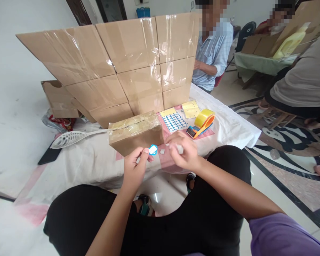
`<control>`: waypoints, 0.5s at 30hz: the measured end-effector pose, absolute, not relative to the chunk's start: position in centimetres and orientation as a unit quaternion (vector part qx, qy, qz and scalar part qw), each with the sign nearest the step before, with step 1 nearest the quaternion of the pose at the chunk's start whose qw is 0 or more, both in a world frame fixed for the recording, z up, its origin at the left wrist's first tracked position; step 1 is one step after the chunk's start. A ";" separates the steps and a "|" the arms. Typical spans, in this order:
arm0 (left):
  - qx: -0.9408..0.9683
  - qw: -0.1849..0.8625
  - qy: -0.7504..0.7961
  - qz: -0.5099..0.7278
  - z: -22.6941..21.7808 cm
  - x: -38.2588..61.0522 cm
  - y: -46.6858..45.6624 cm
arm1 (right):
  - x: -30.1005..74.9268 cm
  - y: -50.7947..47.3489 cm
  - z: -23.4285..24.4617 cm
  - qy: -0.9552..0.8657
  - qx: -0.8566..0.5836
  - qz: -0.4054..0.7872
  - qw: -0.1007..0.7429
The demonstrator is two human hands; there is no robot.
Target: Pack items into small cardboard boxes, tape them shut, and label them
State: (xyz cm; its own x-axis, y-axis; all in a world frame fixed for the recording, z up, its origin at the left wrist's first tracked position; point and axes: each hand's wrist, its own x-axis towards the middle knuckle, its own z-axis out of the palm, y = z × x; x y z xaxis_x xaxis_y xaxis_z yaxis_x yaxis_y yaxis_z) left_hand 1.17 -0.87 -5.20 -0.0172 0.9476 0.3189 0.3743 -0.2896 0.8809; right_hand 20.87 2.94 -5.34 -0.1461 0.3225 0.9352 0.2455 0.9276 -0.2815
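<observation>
1 small label (153, 150) in pinching left hand (134, 166), near right hand (186, 153) with unclear grip

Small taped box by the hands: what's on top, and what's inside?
Shiny tape lies across the top of the small box. Its inside is covered and can't be seen.

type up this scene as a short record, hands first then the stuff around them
left hand: pinching a blue-edged label
right hand: fingers bent; whether it holds anything is unclear
nearest box: small taped carton
right of carton: label sheet, tape dispenser
left of carton: white slotted ladle
behind carton: tall taped cardboard
</observation>
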 end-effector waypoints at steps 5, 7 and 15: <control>0.674 0.334 0.504 0.425 -7.0 4.3 1.4 | 22.7 4.7 -4.1 -0.616 -0.331 0.096 0.709; 0.696 0.333 0.500 0.393 -7.5 6.7 3.4 | 23.9 5.7 -3.7 -0.570 -0.349 0.143 0.730; 0.723 0.242 0.586 0.273 -8.3 16.5 15.2 | 27.0 8.6 -4.6 -0.492 -0.358 0.246 0.754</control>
State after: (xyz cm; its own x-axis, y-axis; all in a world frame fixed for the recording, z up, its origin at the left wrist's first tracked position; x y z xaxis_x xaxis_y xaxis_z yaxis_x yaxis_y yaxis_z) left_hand 16.53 15.15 -8.33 0.1634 0.9803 0.1114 0.7166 -0.1955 0.6696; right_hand 26.97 8.60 -4.61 0.3955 0.7233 0.5660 -0.0180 0.6223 -0.7826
